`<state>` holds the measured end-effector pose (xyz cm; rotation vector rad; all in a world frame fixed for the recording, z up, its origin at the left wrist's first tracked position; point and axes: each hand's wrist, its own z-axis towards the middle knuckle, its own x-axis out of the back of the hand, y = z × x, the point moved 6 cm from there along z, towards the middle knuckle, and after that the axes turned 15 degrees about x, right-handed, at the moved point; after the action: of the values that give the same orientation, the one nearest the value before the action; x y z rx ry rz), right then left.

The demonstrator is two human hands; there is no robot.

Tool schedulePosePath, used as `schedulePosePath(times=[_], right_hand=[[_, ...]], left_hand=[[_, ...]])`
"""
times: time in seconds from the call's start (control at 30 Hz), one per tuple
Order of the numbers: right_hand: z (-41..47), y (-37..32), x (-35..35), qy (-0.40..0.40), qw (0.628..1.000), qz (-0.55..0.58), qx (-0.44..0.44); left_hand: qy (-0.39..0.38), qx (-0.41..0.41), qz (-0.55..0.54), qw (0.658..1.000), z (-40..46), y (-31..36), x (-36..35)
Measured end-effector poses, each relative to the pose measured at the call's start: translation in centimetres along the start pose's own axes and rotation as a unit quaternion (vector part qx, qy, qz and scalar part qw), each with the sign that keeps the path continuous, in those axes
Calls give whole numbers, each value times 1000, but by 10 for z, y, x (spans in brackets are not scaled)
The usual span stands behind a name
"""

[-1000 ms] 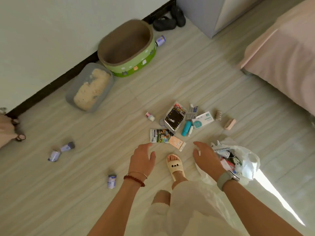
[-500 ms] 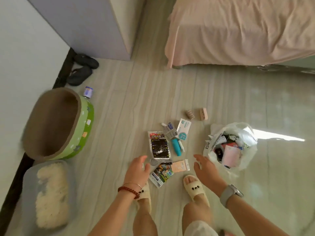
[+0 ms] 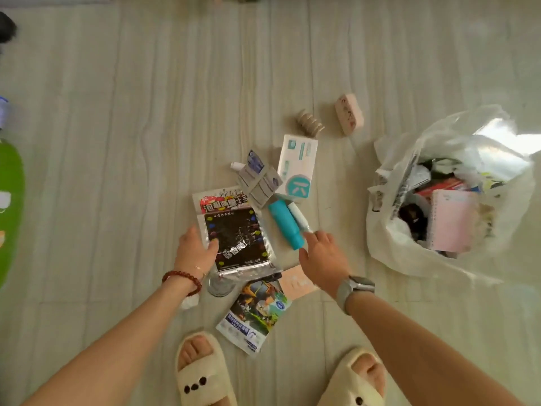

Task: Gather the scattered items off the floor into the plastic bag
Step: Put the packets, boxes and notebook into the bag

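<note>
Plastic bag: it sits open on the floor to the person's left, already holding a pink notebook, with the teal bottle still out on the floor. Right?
Not quite. The head view shows the plastic bag on the person's right, beyond the right hand. The rest holds: it is open, a pink notebook lies inside, and the teal bottle is still on the floor.

Bright daylight, glare on plastic bag (image 3: 497, 136), soft blur

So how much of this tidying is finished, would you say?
Partly. The plastic bag already holds a pink notebook and other bits. Now the left hand touches the black snack packet and the right hand reaches the teal tube. The white box, pink block and colourful pouch remain on the floor.
</note>
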<state>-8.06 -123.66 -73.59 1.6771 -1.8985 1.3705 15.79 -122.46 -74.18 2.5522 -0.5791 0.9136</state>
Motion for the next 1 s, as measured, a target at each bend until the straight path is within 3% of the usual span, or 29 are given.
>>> schedulePosePath(times=[0.1,0.2,0.27,0.33,0.5,0.7,0.87,1.0], right_hand=[[55,34,-42,6,996,-73,51],[91,45,-70,38,981,-166,94],[105,45,-84,48,964,-227,130],[111,44,-93,51,953,-255,157],[104,43,-89,41,961,-203,183],[67,44,-52,63,980,-23,185],[43,53,-10,98,973,24,209],[6,81,27,169,968,42,183]], left_hand=[[28,8,-26,999,55,-14,-44],[76,43,-134,987,89,-24,-52],[73,59,-204,975,104,-32,-51],[46,22,-196,979,108,-35,-53],[96,-30,-200,975,102,-34,-42],[159,-147,-240,946,50,-16,-4],[161,-255,-277,912,-5,24,44],[105,-339,-261,898,-47,87,41]])
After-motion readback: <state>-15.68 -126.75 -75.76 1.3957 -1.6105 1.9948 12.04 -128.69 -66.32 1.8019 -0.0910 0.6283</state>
